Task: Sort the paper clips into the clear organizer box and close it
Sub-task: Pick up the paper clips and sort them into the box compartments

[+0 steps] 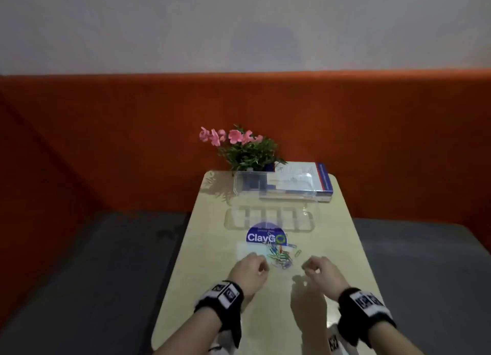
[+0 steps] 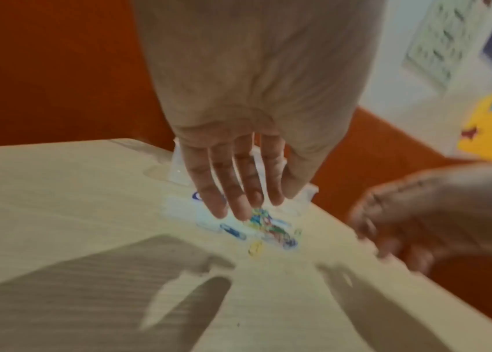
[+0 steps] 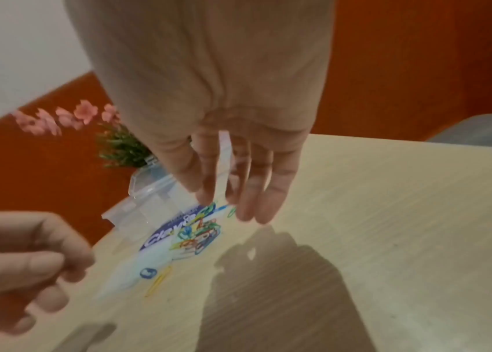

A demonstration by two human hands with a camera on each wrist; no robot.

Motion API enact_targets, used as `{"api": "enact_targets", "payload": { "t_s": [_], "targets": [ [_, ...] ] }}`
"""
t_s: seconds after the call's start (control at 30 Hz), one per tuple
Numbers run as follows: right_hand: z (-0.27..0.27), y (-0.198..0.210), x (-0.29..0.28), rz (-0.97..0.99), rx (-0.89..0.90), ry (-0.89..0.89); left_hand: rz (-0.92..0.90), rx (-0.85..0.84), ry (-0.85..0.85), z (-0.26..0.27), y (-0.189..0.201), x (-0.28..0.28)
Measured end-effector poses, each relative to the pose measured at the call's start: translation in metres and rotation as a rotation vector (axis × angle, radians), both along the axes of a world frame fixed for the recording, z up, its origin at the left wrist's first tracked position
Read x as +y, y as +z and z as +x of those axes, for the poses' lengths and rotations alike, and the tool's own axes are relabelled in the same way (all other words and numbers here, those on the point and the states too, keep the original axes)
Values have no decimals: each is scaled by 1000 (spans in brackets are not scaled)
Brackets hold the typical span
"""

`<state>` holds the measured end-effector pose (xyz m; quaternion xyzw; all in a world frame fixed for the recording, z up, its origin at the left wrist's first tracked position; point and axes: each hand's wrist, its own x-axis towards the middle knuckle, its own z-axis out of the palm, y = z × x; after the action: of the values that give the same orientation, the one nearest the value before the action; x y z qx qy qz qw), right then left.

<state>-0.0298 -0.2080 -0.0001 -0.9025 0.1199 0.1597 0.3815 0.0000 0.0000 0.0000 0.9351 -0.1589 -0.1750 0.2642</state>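
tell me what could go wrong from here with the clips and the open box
1. The paper clips lie in a tangled pile between the left hand and right hand; a pinch may lift several linked colours at once.
2. The clear organizer box is nearly invisible against the table, so a clip could land in the wrong compartment.
3. Stray clips apart from the pile could be overlooked.

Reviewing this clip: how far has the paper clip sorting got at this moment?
Done: only setup. The clear organizer box lies open, its compartments apparently empty. In hand: nothing. The left hand and right hand hover on either side of the paper clips, which sit heaped by the ClayGo sticker. Left: all the sorting, then closing the lid.
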Motion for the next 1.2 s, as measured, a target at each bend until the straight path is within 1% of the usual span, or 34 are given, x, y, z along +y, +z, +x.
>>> {"api": "enact_targets", "payload": {
  "t_s": [0.07, 0.17, 0.27, 0.33, 0.37, 0.47, 0.57, 0.63, 0.7, 0.73, 0.8, 0.9, 0.97, 1.1, 1.2],
  "targets": [
    [13, -4, 5, -179, -39, 35, 104, -16, -63, 8, -6, -12],
    [20, -7, 21, -286, -53, 213, 238, -17, -172, 11, -14, -27],
    [22, -14, 25, -383, 88, 429, 364, 25, -260, 12, -23, -30],
    [19, -15, 24, -443, 127, 503, 424, 48, -270, 14, -26, -25],
    [15, -16, 22, -460, 114, 514, 438, 55, -261, 15, -27, -21],
    [4, -18, 9, -488, 72, 475, 413, 47, -200, 18, -29, -7],
    [9, -20, -8, -534, 28, 446, 369, -38, -97, 19, -29, -5],
    [21, -19, -8, -518, -49, 419, 327, -108, -21, 22, -27, -12],
    [35, -18, -1, -458, -117, 430, 271, -123, 15, 27, -26, -24],
    [41, -19, 4, -422, -115, 471, 244, -120, 16, 30, -26, -29],
    [51, -22, 13, -388, -49, 586, 214, -100, -13, 38, -28, -38],
    [54, -28, 20, -475, 4, 681, 278, -42, -98, 47, -33, -45],
    [45, -31, 15, -493, -9, 693, 312, -57, -110, 51, -35, -45],
    [32, -30, -7, -474, -37, 651, 250, -107, -56, 52, -37, -38],
    [52, -19, -9, -430, -105, 494, 110, -119, 136, 51, -35, -29]
  ]
}}
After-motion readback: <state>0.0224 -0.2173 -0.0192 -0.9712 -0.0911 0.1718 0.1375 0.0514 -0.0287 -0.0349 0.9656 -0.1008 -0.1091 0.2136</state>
